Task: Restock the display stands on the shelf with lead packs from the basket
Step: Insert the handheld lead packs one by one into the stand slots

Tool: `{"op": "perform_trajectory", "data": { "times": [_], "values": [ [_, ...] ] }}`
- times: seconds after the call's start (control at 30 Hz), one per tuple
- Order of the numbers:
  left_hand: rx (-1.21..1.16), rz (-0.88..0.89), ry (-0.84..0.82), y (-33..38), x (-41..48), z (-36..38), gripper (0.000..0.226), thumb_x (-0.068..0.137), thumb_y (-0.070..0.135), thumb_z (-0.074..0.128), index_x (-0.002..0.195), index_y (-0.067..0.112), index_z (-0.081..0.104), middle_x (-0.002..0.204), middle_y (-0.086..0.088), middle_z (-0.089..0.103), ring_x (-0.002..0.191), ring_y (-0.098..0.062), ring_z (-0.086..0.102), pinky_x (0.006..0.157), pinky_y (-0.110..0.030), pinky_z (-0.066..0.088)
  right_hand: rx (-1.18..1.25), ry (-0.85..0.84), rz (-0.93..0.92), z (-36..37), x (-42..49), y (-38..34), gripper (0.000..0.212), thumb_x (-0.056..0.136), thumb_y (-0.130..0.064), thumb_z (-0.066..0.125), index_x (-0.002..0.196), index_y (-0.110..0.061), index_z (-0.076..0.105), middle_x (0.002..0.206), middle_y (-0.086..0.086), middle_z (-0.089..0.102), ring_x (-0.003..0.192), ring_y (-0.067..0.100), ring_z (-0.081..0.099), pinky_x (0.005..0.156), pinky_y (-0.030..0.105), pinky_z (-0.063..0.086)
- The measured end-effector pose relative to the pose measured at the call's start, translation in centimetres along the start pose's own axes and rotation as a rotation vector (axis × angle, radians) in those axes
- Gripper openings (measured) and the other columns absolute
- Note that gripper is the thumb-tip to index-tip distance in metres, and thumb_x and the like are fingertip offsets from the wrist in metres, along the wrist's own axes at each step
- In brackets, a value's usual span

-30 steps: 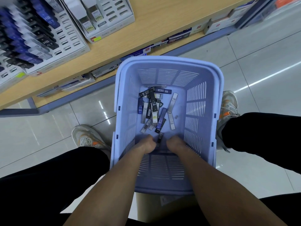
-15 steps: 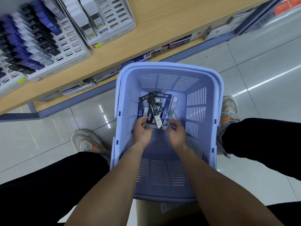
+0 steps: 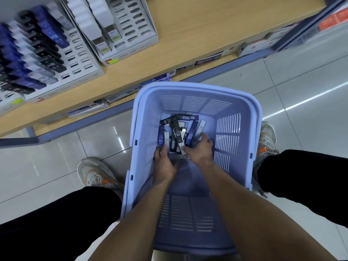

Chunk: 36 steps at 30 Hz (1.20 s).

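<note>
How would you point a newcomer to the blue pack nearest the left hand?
Find the lilac basket between the person's legs; lead packs lie heaped at its far end. The blue pack is the heap's leftmost, next to the basket's left wall, beyond the left hand. Its neighbours are grey and black; the other blue pack lies right of centre.

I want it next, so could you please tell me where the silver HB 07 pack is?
Head view: the silver HB 07 pack lies in the basket, rightmost of the loose packs, just beyond the right hand, beside a blue pack.
</note>
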State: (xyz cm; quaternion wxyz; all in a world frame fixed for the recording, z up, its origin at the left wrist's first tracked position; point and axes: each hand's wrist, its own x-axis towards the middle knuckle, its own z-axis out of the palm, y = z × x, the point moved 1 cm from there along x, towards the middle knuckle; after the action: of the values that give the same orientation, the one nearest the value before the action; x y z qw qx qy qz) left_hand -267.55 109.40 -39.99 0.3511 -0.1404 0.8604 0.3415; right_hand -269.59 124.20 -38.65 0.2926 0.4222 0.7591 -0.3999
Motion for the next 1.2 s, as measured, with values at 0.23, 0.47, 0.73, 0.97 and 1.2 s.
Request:
{"op": "perform_trajectory", "data": {
  "times": [0.23,0.47,0.73,0.97,1.2],
  "values": [
    [-0.106,0.016,0.067,0.7,1.4,0.9,0.097,0.070,0.032,0.078,0.154,0.024,0.030,0.144,-0.010,0.037,0.129,-0.035,0.048,0.106,-0.049,0.046,0.030,0.097,-0.043,-0.6,3.1,-1.8,0.069,0.060,-0.066,0.072,0.107,-0.018,0.059,0.106,0.005,0.067,0.096,0.027,0.068,0.085,0.041,0.057],
    [-0.313,-0.044,0.169,2.1,2.6,1.0,0.072,0.082,0.023,0.081,0.142,0.010,0.042,0.125,-0.008,0.057,0.113,-0.024,0.058,0.096,-0.033,0.048,-0.072,0.061,-0.100,-1.0,3.9,-4.2,0.071,0.081,-0.040,0.079,0.132,-0.010,0.039,0.128,0.017,0.053,0.112,0.038,0.059,0.093,0.047,0.052],
    [-0.282,-0.173,0.227,3.7,4.5,0.8,0.047,0.087,0.036,0.077,0.117,0.007,0.056,0.109,-0.013,0.071,0.103,-0.032,0.066,0.086,-0.032,0.047,-0.109,0.052,-0.200,-1.4,3.8,-2.8,0.027,0.090,-0.021,0.066,0.117,-0.025,0.069,0.106,0.004,0.074,0.092,0.024,0.069,0.081,0.035,0.057],
    [-0.362,-0.210,0.158,3.7,4.9,1.0,0.045,0.087,0.029,0.078,0.118,0.006,0.057,0.105,0.002,0.067,0.096,-0.017,0.063,0.091,-0.030,0.050,-0.003,-0.029,-0.190,-1.1,3.8,-2.0,0.014,0.091,-0.014,0.063,0.096,-0.025,0.071,0.084,-0.003,0.072,0.079,0.018,0.067,0.067,0.024,0.051],
    [-0.368,-0.175,0.098,3.2,4.9,1.2,0.041,0.088,0.023,0.077,0.121,0.007,0.058,0.105,-0.005,0.074,0.097,-0.023,0.069,0.092,-0.034,0.053,0.144,-0.086,-0.157,-0.8,3.9,-1.2,0.025,0.090,-0.008,0.061,0.108,-0.021,0.072,0.095,0.003,0.074,0.087,0.022,0.071,0.078,0.031,0.057]
  ]
}}
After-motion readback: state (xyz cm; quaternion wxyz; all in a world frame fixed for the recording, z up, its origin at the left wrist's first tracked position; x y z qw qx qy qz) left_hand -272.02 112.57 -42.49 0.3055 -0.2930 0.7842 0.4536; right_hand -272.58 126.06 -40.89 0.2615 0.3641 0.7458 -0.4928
